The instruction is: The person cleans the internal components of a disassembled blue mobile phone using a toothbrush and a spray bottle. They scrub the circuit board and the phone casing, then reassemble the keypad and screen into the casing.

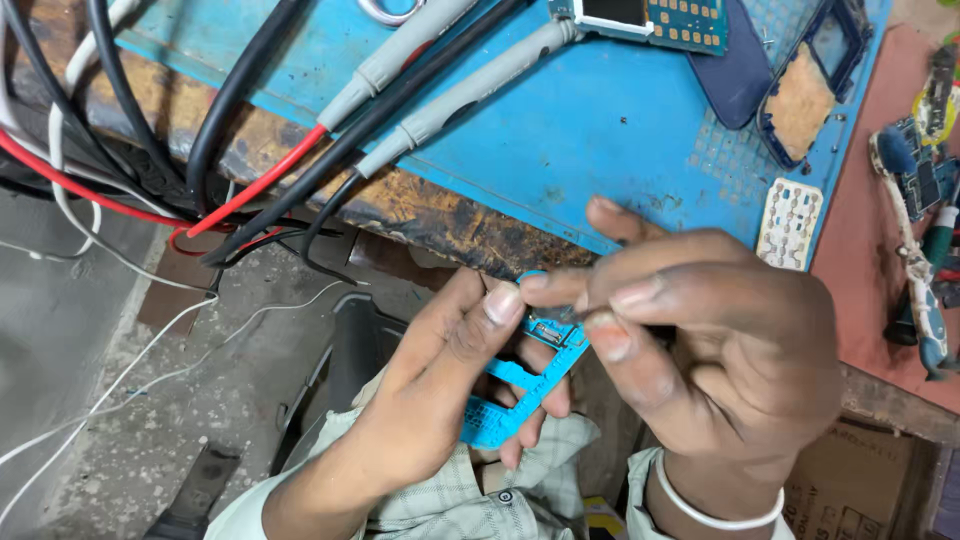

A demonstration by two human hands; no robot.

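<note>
My left hand (440,370) holds a bright blue plastic phone frame (510,395) below the bench edge, thumb on its front and fingers behind it. My right hand (710,340), with a white bangle at the wrist, pinches thumb and forefinger at the frame's upper end, where a small metal part sits. Whether a thin tool lies between those fingers is unclear. Both arms wear a pale checked shirt.
A blue work mat (590,130) covers the worn wooden bench (400,205). On it lie two grey test probes (440,105) with red and black leads, a circuit board (660,18), a dark phone cover (735,70), an open phone housing (805,95) and a white keypad (789,222). Hand tools (925,270) lie at the right. Cables (120,160) hang at the left.
</note>
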